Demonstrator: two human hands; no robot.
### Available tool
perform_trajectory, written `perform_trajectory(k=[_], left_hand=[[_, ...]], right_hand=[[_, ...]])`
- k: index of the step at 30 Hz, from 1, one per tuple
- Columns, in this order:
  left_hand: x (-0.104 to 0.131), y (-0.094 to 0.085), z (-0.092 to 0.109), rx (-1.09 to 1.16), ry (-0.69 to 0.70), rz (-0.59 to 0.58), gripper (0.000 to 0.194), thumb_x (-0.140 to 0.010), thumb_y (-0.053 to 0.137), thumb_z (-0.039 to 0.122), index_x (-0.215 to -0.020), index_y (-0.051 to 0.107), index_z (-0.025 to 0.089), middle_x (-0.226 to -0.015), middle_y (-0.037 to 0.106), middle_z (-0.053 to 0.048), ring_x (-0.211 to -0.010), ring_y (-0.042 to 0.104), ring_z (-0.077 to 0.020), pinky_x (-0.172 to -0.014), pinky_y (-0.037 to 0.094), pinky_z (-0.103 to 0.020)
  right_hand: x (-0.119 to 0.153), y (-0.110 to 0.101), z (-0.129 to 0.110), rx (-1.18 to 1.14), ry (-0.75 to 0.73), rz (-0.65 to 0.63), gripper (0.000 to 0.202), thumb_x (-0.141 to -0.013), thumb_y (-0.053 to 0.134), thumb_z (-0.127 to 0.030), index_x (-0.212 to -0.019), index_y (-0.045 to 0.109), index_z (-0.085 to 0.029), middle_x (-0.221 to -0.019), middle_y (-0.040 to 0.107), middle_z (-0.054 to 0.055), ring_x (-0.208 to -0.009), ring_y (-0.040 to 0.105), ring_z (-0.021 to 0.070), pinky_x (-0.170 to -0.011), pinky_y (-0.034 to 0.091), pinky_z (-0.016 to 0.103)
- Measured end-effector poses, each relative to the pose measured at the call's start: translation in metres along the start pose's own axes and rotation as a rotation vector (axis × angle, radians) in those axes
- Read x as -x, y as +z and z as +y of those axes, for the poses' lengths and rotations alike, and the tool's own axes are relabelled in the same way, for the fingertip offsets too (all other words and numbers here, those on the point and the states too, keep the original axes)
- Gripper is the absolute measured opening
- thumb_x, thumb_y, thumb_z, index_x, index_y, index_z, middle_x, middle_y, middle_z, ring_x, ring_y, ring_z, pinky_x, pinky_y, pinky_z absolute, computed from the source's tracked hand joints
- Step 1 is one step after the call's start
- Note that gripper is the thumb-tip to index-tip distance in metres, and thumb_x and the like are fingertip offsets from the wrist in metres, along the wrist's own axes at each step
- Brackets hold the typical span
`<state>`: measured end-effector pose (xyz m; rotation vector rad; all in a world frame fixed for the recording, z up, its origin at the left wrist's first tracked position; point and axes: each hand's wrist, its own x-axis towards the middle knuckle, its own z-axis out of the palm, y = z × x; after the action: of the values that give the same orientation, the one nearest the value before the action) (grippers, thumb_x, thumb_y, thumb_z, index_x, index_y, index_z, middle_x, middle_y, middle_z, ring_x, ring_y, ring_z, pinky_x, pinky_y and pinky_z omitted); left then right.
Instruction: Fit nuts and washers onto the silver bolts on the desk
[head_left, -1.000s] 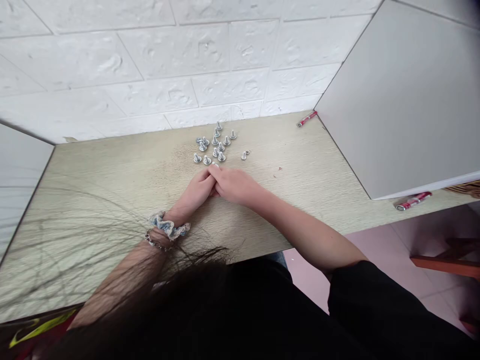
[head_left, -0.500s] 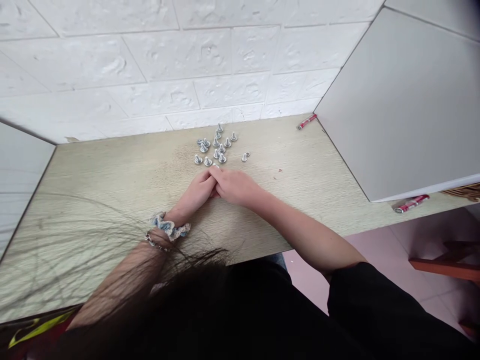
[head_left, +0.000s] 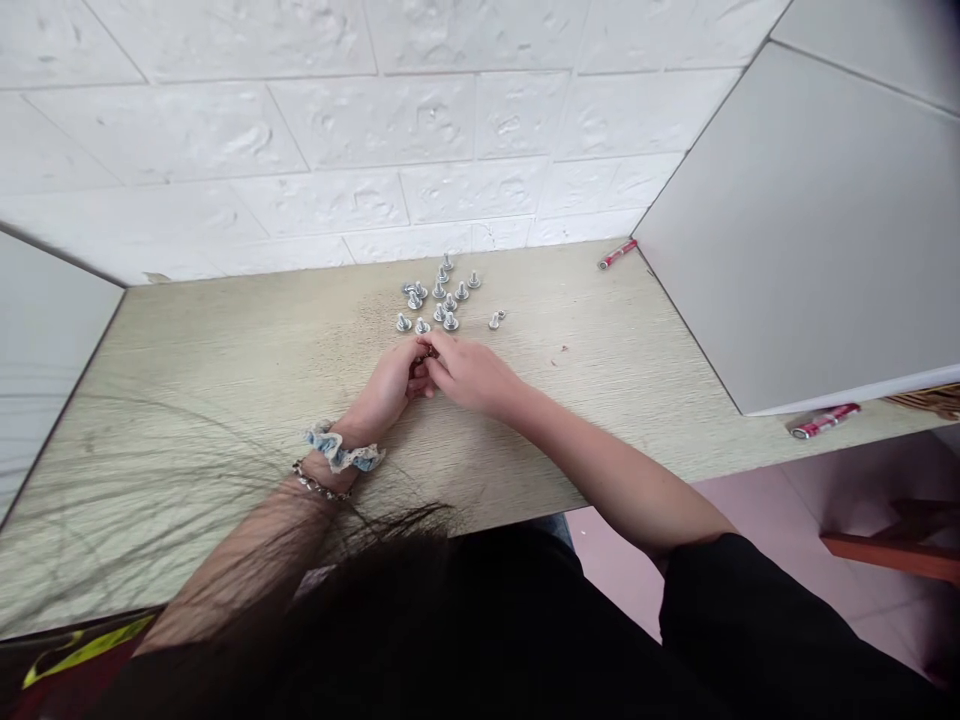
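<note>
Several silver bolts with washers stand in a loose group on the pale wooden tabletop, just beyond my hands. A smaller screw lies apart to their right, with a tiny metal piece beside it. My left hand and my right hand meet in front of the bolts, fingers curled and pinched together. Something small and dark shows between the fingertips, too small to make out. A blue and white scrunchie and a bracelet circle my left wrist.
A white brick-patterned wall rises behind the tabletop. Two red batteries lie on the right, one by the wall, another near the front edge. A grey panel borders the right side. Strands of hair cross the lower left.
My fingertips have parted slightly, showing a small dark thing between them. My left hand has turned and its fingers are more visible. The whole view has shifted a little.
</note>
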<state>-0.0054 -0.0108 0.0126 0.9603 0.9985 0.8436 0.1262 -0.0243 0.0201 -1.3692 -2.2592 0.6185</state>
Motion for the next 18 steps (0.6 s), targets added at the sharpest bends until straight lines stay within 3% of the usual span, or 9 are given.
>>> perform_trajectory(k=[7,18], left_hand=[[-0.005,-0.005,-0.002,0.148,-0.028,-0.009,0.007,-0.07,0.05,0.021,-0.066,0.048,0.016,-0.049,0.026,0.008,-0.037,0.02,-0.0047,-0.036,0.035,-0.018],[-0.001,-0.002,0.001,0.027,0.012,-0.024,0.012,-0.075,0.053,0.028,-0.075,0.053,0.016,-0.055,0.036,0.005,-0.044,0.034,-0.0059,-0.042,0.041,-0.017]], right_hand=[[-0.003,-0.001,0.004,-0.029,-0.014,0.021,0.031,-0.089,0.035,-0.02,-0.116,0.051,-0.015,-0.104,0.064,0.008,-0.088,0.058,0.0197,-0.071,0.04,0.03],[-0.007,0.005,0.011,-0.2,0.007,0.152,0.025,-0.086,0.046,-0.018,-0.106,0.06,-0.018,-0.098,0.068,0.004,-0.087,0.061,0.0163,-0.077,0.043,0.028]])
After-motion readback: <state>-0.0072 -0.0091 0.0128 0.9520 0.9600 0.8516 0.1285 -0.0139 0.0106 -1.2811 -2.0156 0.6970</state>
